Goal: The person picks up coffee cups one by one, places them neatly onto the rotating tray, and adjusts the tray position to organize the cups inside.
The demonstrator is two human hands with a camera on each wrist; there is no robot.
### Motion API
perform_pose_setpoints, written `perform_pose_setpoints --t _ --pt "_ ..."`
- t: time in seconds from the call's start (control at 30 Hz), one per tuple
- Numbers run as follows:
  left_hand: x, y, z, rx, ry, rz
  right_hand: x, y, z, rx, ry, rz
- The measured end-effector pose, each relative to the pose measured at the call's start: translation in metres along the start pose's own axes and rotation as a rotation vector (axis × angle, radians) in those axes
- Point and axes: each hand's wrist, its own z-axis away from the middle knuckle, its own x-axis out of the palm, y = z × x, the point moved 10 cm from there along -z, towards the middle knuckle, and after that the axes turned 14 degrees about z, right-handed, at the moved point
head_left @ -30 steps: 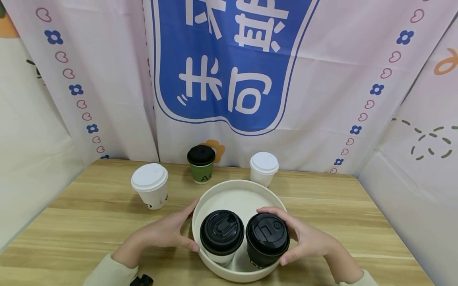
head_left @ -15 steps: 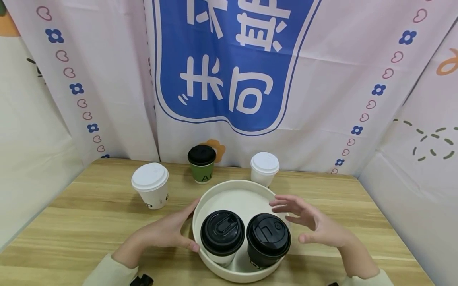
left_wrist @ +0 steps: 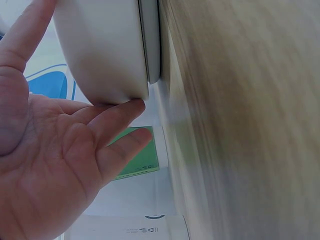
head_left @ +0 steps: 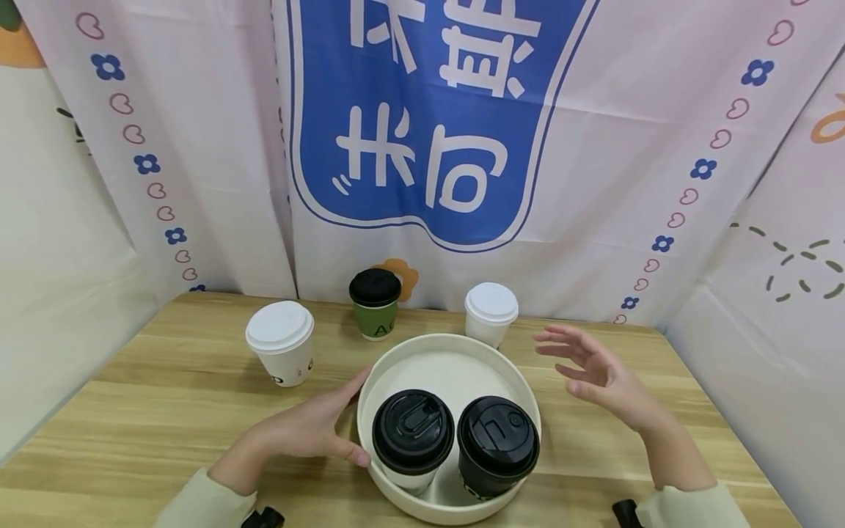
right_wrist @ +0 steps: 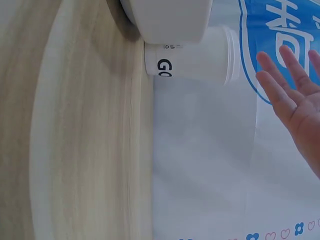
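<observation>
A round cream tray [head_left: 449,359] with a raised rim holds two lidded cups at its near side. One is a white cup with a black lid [head_left: 413,431]; to its right stands a black cup with a black lid [head_left: 498,447]. My left hand [head_left: 310,429] rests against the tray's left outer wall, thumb and fingers spread along it. The left wrist view shows its fingertips [left_wrist: 135,107] touching the wall low down, near the table. Raised to the right of the tray, my right hand [head_left: 604,378] holds nothing, its fingers loosely spread. The white-lidded cup [head_left: 491,312] behind the tray is nearest to it.
On the wooden table [head_left: 165,411], a white cup with a white lid [head_left: 280,341] stands left of the tray. A green cup with a black lid [head_left: 375,302] stands farther back. A printed cloth backdrop [head_left: 594,183] hangs behind the table.
My right hand has let go of the black cup and moved up and to the right, away from the tray. The left hand has stayed at the tray's wall.
</observation>
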Motion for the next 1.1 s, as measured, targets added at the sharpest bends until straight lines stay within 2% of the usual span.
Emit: perform_pose_setpoints --t 0.13,0.37,0.47,0.77,1.1 --pt "0.000 -0.001 0.000 -0.005 -0.001 0.000 -0.011 0.010 -0.005 0.046 0.056 0.028" --pt "0.001 -0.002 0.000 -0.009 -0.003 0.020 -0.025 0.038 -0.010 0.195 0.151 0.118" --pt "0.001 -0.003 -0.001 -0.017 -0.007 0.035 -0.029 0.049 -0.014 0.232 0.177 0.149" --pt "0.001 0.000 -0.001 -0.014 -0.004 0.037 -0.035 0.078 -0.030 0.305 0.216 0.186" --pt "0.001 -0.001 -0.001 -0.016 -0.005 0.030 -0.031 0.104 -0.047 0.381 0.202 0.192"
